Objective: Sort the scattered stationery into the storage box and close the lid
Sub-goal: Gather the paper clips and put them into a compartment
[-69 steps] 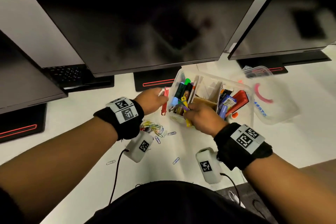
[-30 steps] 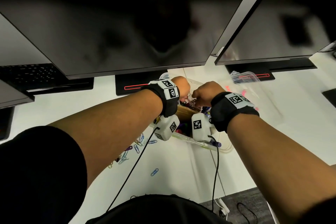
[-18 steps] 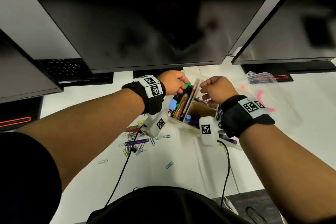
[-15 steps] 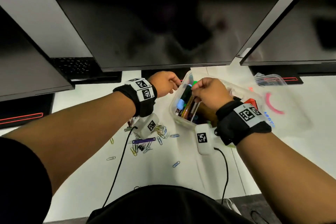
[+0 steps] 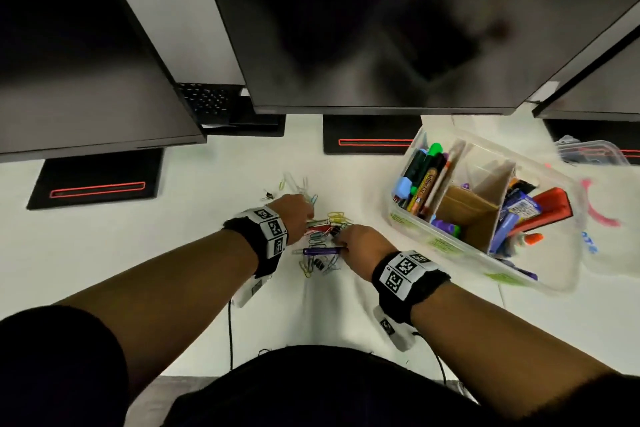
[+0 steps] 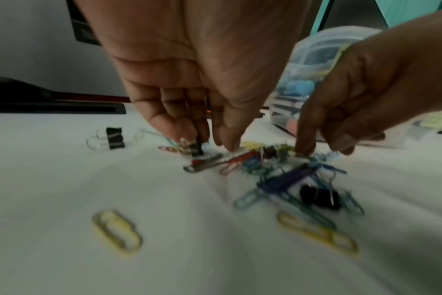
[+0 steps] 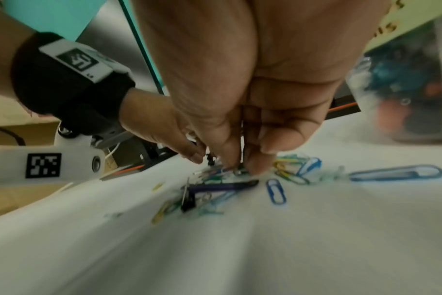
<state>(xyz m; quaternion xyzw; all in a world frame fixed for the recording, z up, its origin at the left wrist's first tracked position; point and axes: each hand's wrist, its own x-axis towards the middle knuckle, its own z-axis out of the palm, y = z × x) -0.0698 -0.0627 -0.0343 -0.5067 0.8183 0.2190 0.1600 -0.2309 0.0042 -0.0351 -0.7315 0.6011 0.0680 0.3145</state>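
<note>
A heap of coloured paper clips (image 5: pixel 322 239) and small black binder clips lies on the white desk, left of the open clear storage box (image 5: pixel 450 246). The box holds markers, pens and cardboard dividers. My left hand (image 5: pixel 304 215) reaches down into the heap's left side and pinches a black binder clip (image 6: pixel 196 148) between thumb and fingers. My right hand (image 5: pixel 341 239) is at the heap's right side, and its fingertips (image 7: pixel 256 166) close on paper clips (image 7: pixel 236 171). A purple bar-shaped piece (image 5: pixel 320 251) lies just in front of both hands. The clear lid (image 5: pixel 616 246) lies right of the box.
Three dark monitors (image 5: pixel 381 28) overhang the desk, with black bases (image 5: pixel 93 180) behind the heap. A loose binder clip (image 6: pixel 115 137) and stray paper clips (image 7: pixel 396 172) lie around. A small clear container (image 5: pixel 595 152) stands behind the lid. A keyboard (image 5: pixel 207 100) sits far left.
Both hands have left the storage box and come down left onto the heap of clips. The view now looks more steeply down at the desk.
</note>
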